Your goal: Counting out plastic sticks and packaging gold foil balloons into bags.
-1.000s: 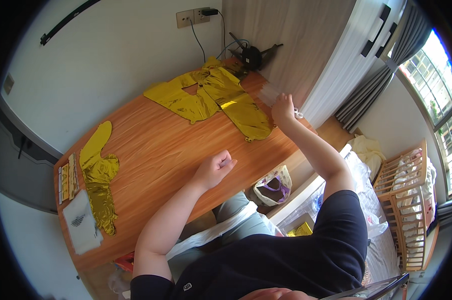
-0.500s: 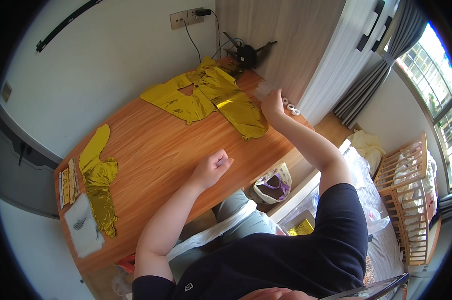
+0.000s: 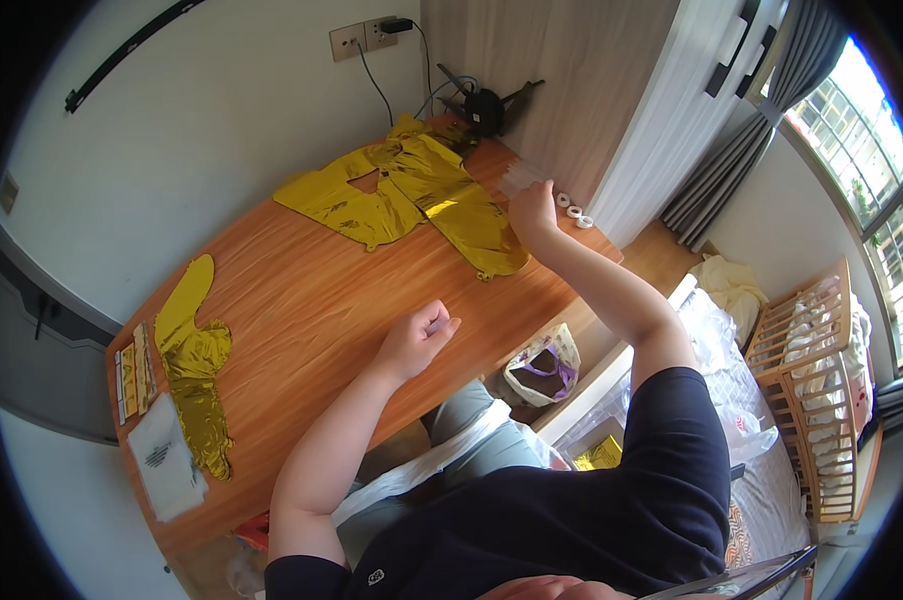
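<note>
My left hand (image 3: 417, 342) is closed above the near middle of the wooden table (image 3: 301, 300). A bit of something pale and translucent shows between its thumb and fingers, too small to name. My right hand (image 3: 533, 213) reaches to the far right of the table, fingers curled together beside some thin clear plastic strips (image 3: 520, 177); whether it grips one is hidden. Left of that hand lies a large flat gold foil balloon (image 3: 401, 190), uninflated. Another gold foil balloon (image 3: 196, 360) lies flat at the table's left. Several small white rolls (image 3: 573, 211) sit just right of my right hand.
A black router (image 3: 484, 112) stands at the back by the wall. Flat packets (image 3: 136, 375) and a white plastic bag (image 3: 164, 458) lie at the left edge. A cloth bag (image 3: 541, 372) is below the table's right edge; a wooden crib (image 3: 806, 390) stands farther right.
The view has shifted slightly. My right hand has moved a little left beside the clear strips; my left hand stays closed in nearly the same place.
</note>
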Available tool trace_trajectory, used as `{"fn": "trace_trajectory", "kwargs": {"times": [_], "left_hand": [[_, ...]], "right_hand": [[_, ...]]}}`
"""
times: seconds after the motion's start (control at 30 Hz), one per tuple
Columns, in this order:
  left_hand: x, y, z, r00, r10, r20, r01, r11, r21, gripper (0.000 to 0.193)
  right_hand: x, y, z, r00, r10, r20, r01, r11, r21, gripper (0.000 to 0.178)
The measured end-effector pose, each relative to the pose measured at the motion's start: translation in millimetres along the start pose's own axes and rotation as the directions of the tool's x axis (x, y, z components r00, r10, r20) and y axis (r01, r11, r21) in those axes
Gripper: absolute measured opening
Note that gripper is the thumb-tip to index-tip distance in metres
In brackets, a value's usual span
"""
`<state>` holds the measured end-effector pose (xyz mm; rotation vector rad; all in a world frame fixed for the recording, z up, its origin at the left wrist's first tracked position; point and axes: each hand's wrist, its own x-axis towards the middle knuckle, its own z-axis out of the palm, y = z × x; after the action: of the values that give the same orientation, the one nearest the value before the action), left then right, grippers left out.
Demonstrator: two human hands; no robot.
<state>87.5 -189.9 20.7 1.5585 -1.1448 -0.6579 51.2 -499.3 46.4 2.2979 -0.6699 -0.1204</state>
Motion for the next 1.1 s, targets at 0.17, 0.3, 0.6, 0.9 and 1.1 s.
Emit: {"fn": "trace_trajectory", "kwargs": {"times": [0.17, 0.3, 0.6, 0.9, 1.1], "left_hand": [[-1.4, 0.4, -0.7, 1.000, -0.016, -0.012, 0.016, 1.000, -0.003, 0.031], [-0.1, 2.6, -0.2, 1.000, -0.012, 0.003, 0.012, 1.000, -0.003, 0.031], [1.1, -2.4, 1.5, 1.000, 0.016, -0.011, -0.016, 1.000, -0.011, 0.032], [3.7, 4.1, 0.6, 1.000, 0.014, 0.018, -0.014, 1.000, 0.000, 0.032], [-2.0, -7.5, -0.8, 0.999, 0.034, -0.030, -0.034, 0.999, -0.005, 0.033]], "right_hand": [[-9.2, -8.0, -1.9, 0.992, 0.029, 0.121, -0.026, 0.999, -0.023, 0.026], [-7.1, -10.7, 5.0, 1.000, 0.022, 0.015, -0.022, 0.999, 0.030, 0.026], [-17.6, 21.0, -4.9, 0.990, 0.133, 0.054, -0.144, 0.913, 0.381, 0.019], [-20.8, 64.3, 96.8, 0.900, 0.404, 0.165, 0.222, -0.749, 0.625, 0.031], [8.1, 12.0, 3.0, 0.704, 0.301, 0.643, 0.003, -0.907, 0.421, 0.061]]}}
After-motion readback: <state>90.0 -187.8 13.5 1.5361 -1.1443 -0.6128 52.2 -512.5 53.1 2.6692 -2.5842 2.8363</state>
